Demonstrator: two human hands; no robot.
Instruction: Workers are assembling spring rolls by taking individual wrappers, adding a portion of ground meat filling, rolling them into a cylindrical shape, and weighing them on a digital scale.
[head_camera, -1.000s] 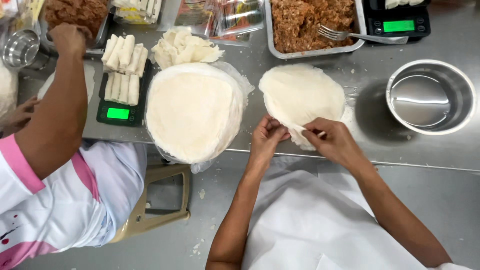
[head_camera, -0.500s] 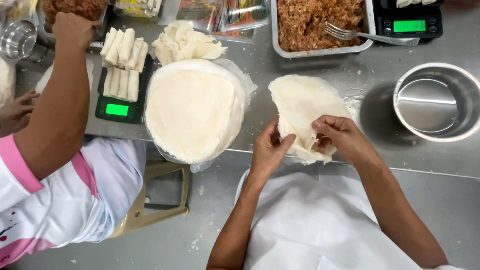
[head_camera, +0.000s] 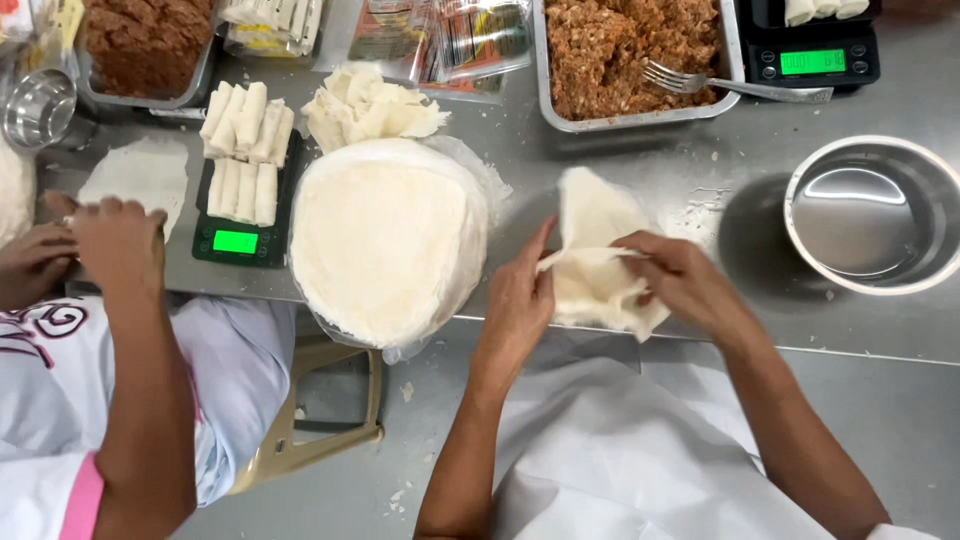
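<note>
pale thin wrapper (head_camera: 590, 215) is pinched at its folded edge by the left hand (head_camera: 520, 300) and right hand (head_camera: 680, 280), both closed on it, so the fold is kept.

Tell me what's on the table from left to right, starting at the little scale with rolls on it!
Scale with rolls → big round wrapper stack → left hand → folded wrapper → right hand → steel bowl.
</note>
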